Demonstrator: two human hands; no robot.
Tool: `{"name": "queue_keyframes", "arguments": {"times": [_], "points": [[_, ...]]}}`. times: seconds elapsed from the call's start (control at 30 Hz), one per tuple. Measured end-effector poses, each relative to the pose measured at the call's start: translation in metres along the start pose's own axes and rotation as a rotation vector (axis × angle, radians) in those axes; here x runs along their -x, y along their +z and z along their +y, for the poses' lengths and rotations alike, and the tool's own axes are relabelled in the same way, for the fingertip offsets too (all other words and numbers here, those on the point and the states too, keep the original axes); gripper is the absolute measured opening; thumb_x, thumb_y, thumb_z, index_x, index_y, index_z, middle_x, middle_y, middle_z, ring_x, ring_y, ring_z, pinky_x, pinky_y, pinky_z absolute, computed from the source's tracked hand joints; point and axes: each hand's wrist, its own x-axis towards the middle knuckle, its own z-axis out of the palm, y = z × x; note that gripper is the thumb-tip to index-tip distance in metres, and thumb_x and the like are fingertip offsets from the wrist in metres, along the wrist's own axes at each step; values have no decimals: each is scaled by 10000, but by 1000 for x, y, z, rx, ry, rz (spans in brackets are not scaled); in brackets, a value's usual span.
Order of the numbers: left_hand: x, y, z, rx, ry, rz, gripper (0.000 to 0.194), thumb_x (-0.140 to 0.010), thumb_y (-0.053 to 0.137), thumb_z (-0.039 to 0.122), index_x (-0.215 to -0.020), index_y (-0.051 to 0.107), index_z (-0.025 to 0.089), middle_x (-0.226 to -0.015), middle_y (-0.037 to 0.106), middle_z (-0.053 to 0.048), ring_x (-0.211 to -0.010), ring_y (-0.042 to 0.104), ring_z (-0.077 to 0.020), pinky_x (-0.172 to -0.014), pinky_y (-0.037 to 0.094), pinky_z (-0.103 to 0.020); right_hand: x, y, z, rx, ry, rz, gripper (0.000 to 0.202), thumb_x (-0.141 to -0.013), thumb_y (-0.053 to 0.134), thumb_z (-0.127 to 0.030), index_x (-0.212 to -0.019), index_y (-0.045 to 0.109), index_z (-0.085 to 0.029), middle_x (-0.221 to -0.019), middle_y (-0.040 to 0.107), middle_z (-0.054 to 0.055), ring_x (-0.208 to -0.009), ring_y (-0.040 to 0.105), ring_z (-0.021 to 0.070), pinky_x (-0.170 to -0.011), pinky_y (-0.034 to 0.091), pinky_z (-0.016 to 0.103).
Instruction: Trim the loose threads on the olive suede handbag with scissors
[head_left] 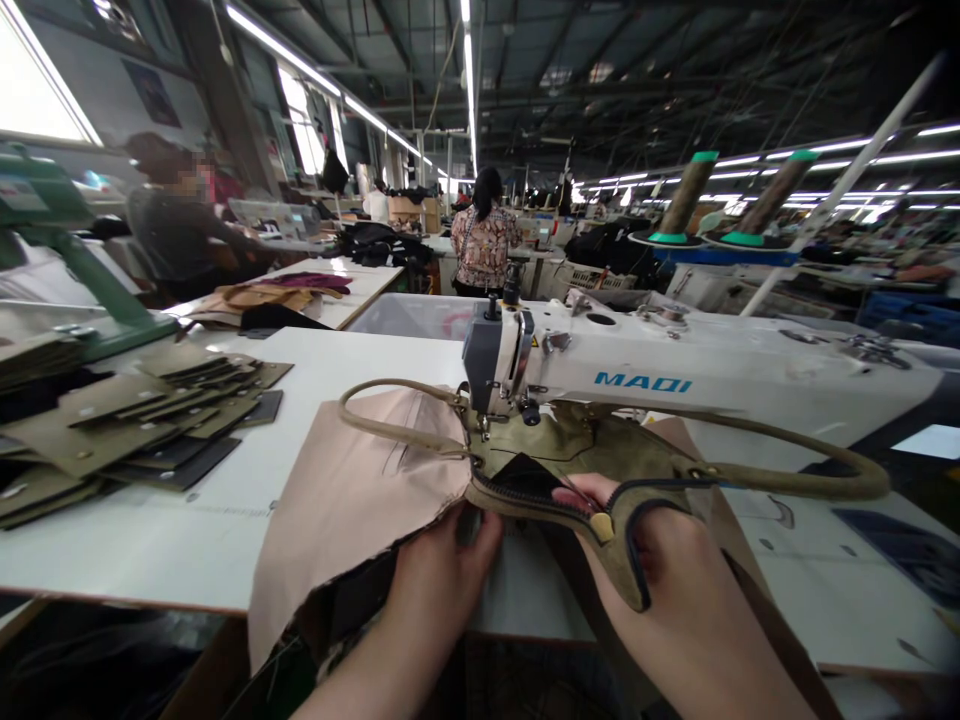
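Spanning the white worktable, long white MAQI sewing machine, needle head at its left end. Lying under that head and spilling over the table's front edge, olive suede handbag with pink lining panel, black zipper mouth gaping toward the camera, rolled olive handle looping out right. Pinching the bag's lower edge just left of the zipper, left hand, fingers closed on the fabric. Pressing down on the suede flap right of the zipper, right hand, fingers curled onto it, tip reaching into the opening. Sitting far left on the table, stacked flat olive and black cut pieces.
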Motion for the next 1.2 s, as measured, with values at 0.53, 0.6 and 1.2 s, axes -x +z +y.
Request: {"name": "queue_keyframes", "arguments": {"times": [0.53,0.6,1.2], "points": [[42,-36,-13,205,164,-703,195,-879,502,123,-979,607,253,-947,731,-30,-819,714,-193,-770,566,-253,-15,-5,-8,53,-51,121,250,-871,461,-167,-860,706,-211,-828,774,34,-737,751,180,-627,586,194],[46,-38,-14,189,113,-689,125,-903,487,176,-917,591,244,-775,682,-4,-661,666,-176,-640,537,-235,-15,-5,-8,37,-42,121,245,-862,476,-171,-867,717,-217,-825,773,30,-740,751,185,-637,594,206],[1,23,41,1452,-1152,-101,379,-747,832,439,-937,659,162,-912,697,-75,-796,660,-182,-687,554,-285,-8,-6,-9,49,-71,87,208,-879,476,-151,-927,670,-208,-838,770,-1,-762,746,143,-674,574,152]]}}
